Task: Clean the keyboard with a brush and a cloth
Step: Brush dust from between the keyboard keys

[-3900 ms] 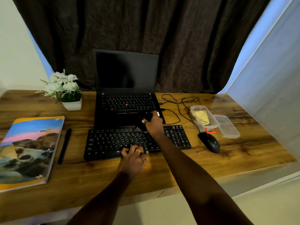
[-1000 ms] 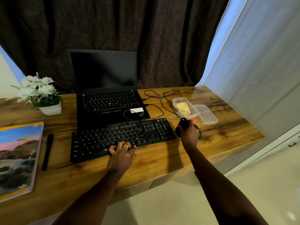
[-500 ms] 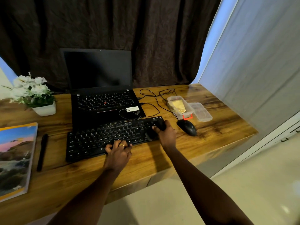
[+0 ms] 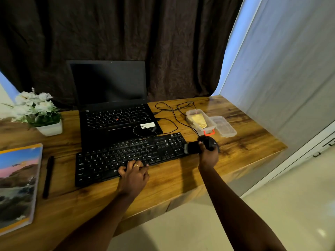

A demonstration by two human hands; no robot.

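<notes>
The black external keyboard point(image 4: 126, 156) lies on the wooden desk point(image 4: 181, 178) in front of the laptop. My left hand point(image 4: 134, 172) rests flat on its front edge near the middle, fingers on the keys. My right hand point(image 4: 208, 156) is closed around a small black brush point(image 4: 193, 147), held just off the keyboard's right end with the head pointing left at the number pad. A folded yellow cloth point(image 4: 198, 121) lies inside a clear plastic box point(image 4: 189, 113) at the back right.
A black mouse point(image 4: 212, 142) sits right behind my right hand, its cable looping past the box. The box's lid point(image 4: 224, 126) lies beside it. An open laptop point(image 4: 112, 98), a flower pot point(image 4: 49, 128), a pen point(image 4: 48, 176) and a book point(image 4: 16, 185) fill the left.
My right hand with the brush has slid right, from over the keyboard's number pad to just past its right end. The left hand stays on the front edge.
</notes>
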